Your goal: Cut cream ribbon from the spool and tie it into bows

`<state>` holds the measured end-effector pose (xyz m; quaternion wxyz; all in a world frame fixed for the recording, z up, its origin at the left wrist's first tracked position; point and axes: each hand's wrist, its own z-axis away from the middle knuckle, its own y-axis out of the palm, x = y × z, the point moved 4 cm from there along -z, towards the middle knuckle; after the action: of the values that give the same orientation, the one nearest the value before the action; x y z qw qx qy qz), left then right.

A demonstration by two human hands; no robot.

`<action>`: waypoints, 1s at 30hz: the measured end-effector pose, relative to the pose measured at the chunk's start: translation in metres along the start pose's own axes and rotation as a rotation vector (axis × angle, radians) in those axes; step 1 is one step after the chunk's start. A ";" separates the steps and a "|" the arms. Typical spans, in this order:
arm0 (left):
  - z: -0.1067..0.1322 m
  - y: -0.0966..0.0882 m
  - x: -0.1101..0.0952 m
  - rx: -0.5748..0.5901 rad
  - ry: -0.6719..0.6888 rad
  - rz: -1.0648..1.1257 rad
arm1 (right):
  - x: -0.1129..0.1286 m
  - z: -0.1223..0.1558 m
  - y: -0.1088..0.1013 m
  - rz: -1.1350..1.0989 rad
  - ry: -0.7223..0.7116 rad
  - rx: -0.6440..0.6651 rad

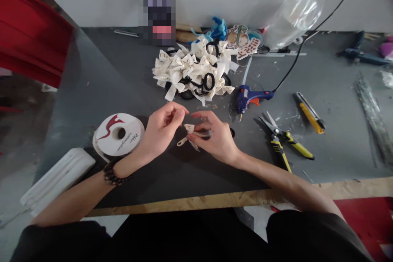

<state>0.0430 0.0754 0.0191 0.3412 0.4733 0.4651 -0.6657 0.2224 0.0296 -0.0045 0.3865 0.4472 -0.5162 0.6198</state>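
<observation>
Centrally, a small cream ribbon piece (189, 136), soft and printed with gold marks, is pinched between the left hand (162, 131) and the right hand (215, 139), with the fingers of both closed on it just above the matte grey bench (101, 73). At nine o'clock a flat white ribbon spool (118, 134) is laid. At twelve o'clock a heap of finished bows (195, 71) is seen; at two o'clock, a blue glue gun (250, 97); at three o'clock, yellow-handled snips (284, 139).

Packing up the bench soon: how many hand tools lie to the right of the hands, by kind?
Glue gun: 1
Snips with yellow-black handles: 1
Utility knife, yellow: 1
Total: 3
A dark tool at the far right edge is too blurred to name.
</observation>
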 end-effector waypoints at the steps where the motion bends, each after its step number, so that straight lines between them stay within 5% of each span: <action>1: -0.001 -0.001 -0.001 0.052 0.001 0.000 | -0.001 0.000 0.000 -0.021 0.019 0.003; 6: -0.006 -0.003 -0.004 0.313 -0.099 -0.053 | -0.003 -0.002 -0.002 -0.049 0.068 -0.018; 17: 0.001 0.006 0.002 0.088 -0.115 -0.074 | 0.001 0.000 -0.001 0.067 0.032 0.007; 30: 0.001 0.008 -0.001 0.175 -0.034 0.049 | 0.000 -0.005 -0.008 0.052 0.032 -0.064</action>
<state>0.0498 0.0718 0.0176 0.3226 0.5011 0.3875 -0.7033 0.2287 0.0357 -0.0022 0.3927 0.4110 -0.5410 0.6198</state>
